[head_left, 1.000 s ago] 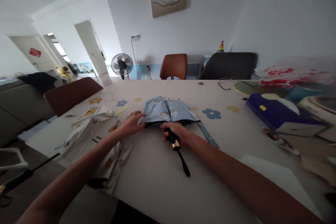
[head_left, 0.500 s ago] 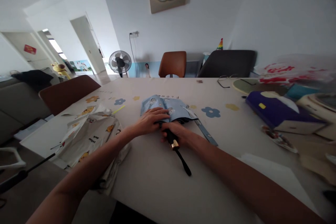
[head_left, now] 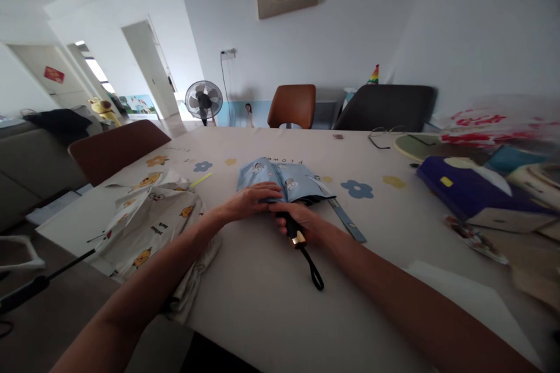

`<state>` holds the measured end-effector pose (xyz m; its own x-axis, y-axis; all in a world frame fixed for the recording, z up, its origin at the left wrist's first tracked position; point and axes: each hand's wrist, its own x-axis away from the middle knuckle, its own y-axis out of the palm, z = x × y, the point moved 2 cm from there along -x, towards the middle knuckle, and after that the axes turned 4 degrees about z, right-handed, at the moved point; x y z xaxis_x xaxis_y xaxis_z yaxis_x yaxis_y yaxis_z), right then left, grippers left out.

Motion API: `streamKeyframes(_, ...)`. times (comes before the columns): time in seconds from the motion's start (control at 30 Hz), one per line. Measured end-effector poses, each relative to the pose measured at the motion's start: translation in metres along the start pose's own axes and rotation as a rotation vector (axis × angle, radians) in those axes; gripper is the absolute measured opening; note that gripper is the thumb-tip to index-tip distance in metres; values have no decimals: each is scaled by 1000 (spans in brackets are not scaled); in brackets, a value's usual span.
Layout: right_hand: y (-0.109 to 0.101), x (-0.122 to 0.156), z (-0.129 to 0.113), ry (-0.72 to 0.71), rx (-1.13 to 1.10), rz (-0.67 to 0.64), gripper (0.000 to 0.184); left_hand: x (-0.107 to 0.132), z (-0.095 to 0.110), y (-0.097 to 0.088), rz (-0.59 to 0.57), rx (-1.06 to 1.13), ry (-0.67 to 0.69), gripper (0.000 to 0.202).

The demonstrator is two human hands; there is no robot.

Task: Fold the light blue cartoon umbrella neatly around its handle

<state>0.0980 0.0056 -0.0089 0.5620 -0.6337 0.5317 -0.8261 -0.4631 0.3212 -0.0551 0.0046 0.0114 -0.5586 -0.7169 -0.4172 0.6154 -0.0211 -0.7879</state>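
Note:
A folded light-blue umbrella with a cartoon print lies on the white table, its canopy loosely bunched. My right hand is wrapped round the black handle, which has a gold band and points toward me. From its end hangs a black wrist strap in a loop. My left hand rests on the near left part of the canopy, fingers stretched out and lying flat. A blue patterned strap extends from the canopy's right side onto the table.
Crumpled white cloth with yellow cartoon prints lies on the left. To the right are a purple tissue box, a plastic bag, eyeglasses and paper. Chairs stand beyond the far edge, near a fan.
The whole view has shifted slightly, so things appear a little further right. The wrist strap now hangs as a more open loop. Both hands keep nearly the same place on the umbrella.

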Motion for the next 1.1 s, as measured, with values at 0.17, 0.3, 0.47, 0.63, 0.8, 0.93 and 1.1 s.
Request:
streamKeyframes(0.17, -7, -9, 1, -48, -116, -80, 41, 0, -1, 0, 49, 56, -8, 27)
streamKeyframes(0.3, -7, -12, 2, -43, -146, -51, 55, 1, -4, 6, 104, 86, -21, 25)
streamKeyframes(0.47, -4, -9, 1, -111, -159, -27, 39, 4, -9, 12, 164, 76, -7, 23)
streamKeyframes(0.63, 0, -4, -1, -86, -179, -29, 26, 7, 0, 1, 196, 211, -92, 21)
streamKeyframes(0.8, 4, -1, 0, -5, -71, 97, 24, 10, 1, -10, 314, 297, -372, 24)
streamKeyframes(0.93, 8, 0, 5, -44, 82, 238, 28, -1, -20, -13, 530, 128, -544, 24)
streamKeyframes(1.1, 13, 1, 13, -146, 205, 244, 26, -33, -57, -31, 705, 61, -872, 56)
